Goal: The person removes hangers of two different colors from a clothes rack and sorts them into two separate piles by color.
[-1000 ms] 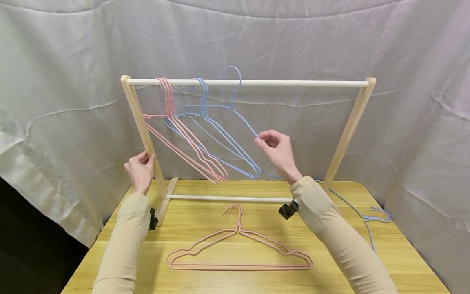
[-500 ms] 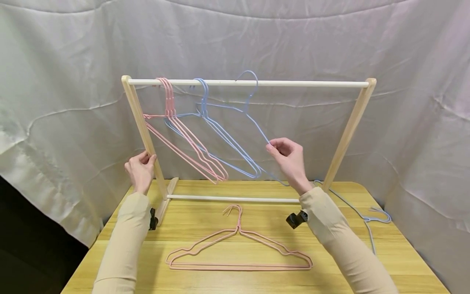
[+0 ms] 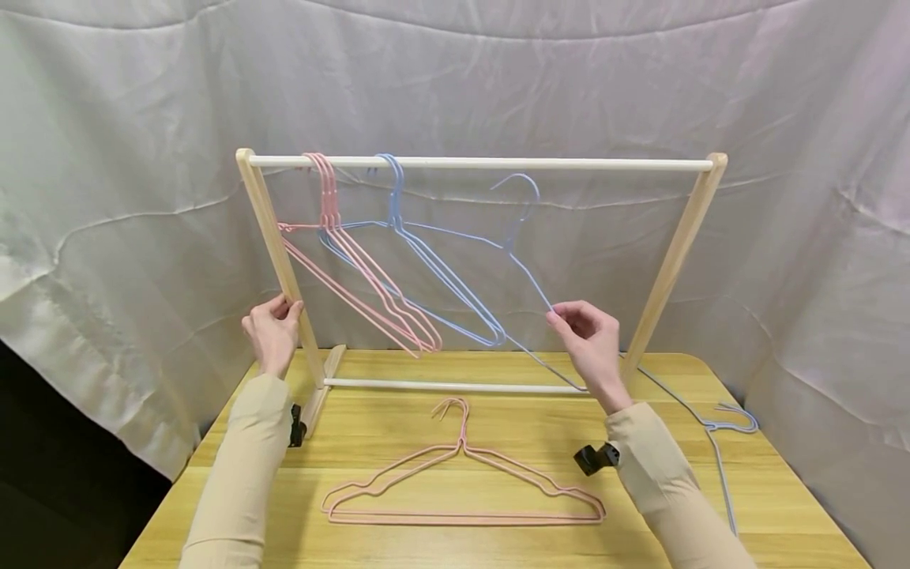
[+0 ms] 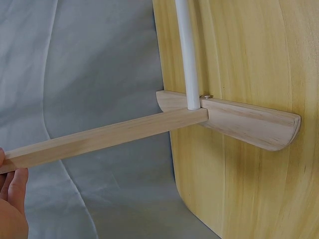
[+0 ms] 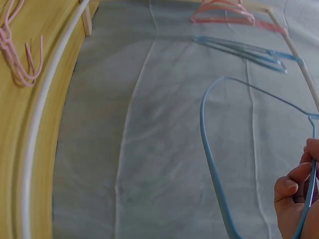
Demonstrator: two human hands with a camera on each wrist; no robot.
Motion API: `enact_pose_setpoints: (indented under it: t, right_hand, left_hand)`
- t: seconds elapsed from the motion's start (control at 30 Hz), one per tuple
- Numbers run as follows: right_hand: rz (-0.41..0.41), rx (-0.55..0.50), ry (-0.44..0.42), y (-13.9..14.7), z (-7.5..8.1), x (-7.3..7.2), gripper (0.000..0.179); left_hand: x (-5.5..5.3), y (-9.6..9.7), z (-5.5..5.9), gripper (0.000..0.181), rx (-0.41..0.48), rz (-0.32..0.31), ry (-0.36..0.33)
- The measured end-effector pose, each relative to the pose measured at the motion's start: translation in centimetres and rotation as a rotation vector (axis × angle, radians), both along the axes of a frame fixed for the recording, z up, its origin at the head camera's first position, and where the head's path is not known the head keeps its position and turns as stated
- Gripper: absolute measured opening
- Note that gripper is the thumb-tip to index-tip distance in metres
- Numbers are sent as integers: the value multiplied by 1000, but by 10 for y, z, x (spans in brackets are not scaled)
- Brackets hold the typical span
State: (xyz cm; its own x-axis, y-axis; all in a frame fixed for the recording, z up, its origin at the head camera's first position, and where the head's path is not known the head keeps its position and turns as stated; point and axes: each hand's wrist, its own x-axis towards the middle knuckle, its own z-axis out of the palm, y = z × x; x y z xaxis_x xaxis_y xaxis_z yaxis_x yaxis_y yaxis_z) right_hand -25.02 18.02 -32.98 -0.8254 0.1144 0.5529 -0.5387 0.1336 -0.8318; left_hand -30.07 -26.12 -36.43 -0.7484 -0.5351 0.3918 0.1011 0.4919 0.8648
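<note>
My right hand (image 3: 590, 340) pinches a blue wire hanger (image 3: 530, 278) by its sloping shoulder. That hanger tilts to the right, its hook just below the white top rail (image 3: 604, 164) and apart from it. In the right wrist view my thumb and fingers (image 5: 288, 188) close round the blue wire. My left hand (image 3: 273, 336) grips the left wooden post (image 3: 270, 237) of the rack partway up. From the rail hang several pink hangers (image 3: 329, 201) at the left end and a few blue hangers (image 3: 396, 197) beside them.
Stacked pink hangers (image 3: 465, 519) lie flat on the wooden table (image 3: 398, 545) in front of the rack. More blue hangers (image 3: 718, 458) lie at the table's right side, partly behind my right arm. A white lower bar (image 3: 441, 386) joins the posts; a grey curtain (image 3: 796, 197) hangs behind.
My right hand has moved right and down with the blue hanger; its hook has come off the top rail and dropped below it. The left hand stays on the post.
</note>
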Motion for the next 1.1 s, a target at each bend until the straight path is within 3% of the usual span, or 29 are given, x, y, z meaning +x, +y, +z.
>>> enact_pose_setpoints:
  t: [0.17, 0.5, 0.7, 0.9, 1.1]
  right_hand:
    - [-2, -55, 48, 20, -19, 10, 15]
    - [75, -222, 187, 56, -59, 30, 6]
    - [45, -250, 256, 75, -76, 40, 15]
    - [-9, -282, 234, 93, -93, 50, 17]
    - [-124, -321, 150, 107, -104, 60, 13]
  left_hand:
    - [0, 0, 0, 33, -3, 3, 8]
    - [2, 1, 1, 32, -5, 8, 6]
    - [2, 0, 1, 33, 1, 2, -7]
    - [2, 0, 0, 33, 1, 2, -5]
    - [1, 0, 0, 33, -3, 1, -1]
